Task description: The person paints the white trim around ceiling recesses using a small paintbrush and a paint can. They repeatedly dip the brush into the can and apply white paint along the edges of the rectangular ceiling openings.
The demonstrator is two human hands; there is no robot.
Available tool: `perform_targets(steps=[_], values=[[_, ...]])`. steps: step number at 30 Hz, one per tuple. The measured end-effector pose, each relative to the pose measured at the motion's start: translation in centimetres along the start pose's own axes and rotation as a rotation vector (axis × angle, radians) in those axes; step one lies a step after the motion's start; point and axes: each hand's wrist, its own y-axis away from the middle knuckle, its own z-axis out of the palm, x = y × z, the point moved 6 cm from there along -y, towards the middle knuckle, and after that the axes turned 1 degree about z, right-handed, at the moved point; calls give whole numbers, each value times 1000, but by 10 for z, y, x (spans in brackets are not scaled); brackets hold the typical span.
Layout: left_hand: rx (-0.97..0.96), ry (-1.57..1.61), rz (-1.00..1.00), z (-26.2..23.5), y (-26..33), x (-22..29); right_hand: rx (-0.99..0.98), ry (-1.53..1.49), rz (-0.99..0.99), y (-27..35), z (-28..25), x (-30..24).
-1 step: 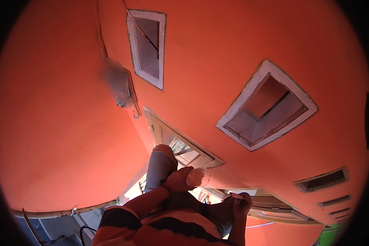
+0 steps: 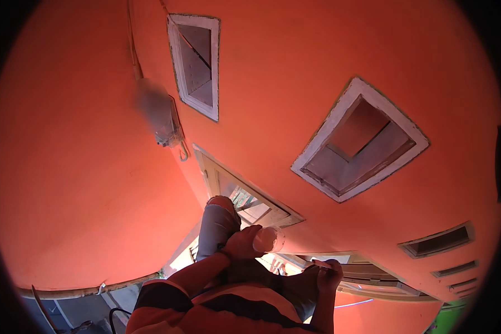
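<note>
My left hand point(image 2: 243, 243) is closed around the side of a clear plastic cup point(image 2: 269, 239), held in front of my body. Inside the cup something pale pinkish shows; I cannot make out what it is. Lower and to the right, my right hand point(image 2: 329, 274) is closed on a short, slim, pale stick point(image 2: 321, 263) that pokes out leftward from the fingers. Its exact kind is too small to tell. The cup and the stick are apart. My bent knee in grey trousers point(image 2: 217, 222) is just left of the cup.
Orange walls point(image 2: 94, 183) meet in a corner ahead. A white-framed opening point(image 2: 209, 67) and a larger one point(image 2: 362, 139) are set in the right wall, above a door frame point(image 2: 245, 186). A meter-like box point(image 2: 167, 122) hangs by the corner. Small vents point(image 2: 437, 240) line the far right.
The view has shifted very slightly, so the wall openings sit a little further left and up. Both hands keep their holds, with barely any movement.
</note>
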Motion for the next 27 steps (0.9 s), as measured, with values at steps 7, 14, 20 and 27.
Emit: perform_targets(steps=[7, 14, 20, 27], values=[[-35, -11, -77, 2, -5, -2, -14, -207, 145, 4, -4, 14], [-6, -70, -65, 2, -9, -6, -3, -253, 37, 3, 11, 4], [18, -99, -10, 2, -12, -5, 99, -303, 164, 4, -4, 34], [34, -100, -18, 1, -15, -1, 127, -663, 399, 4, -8, 56]])
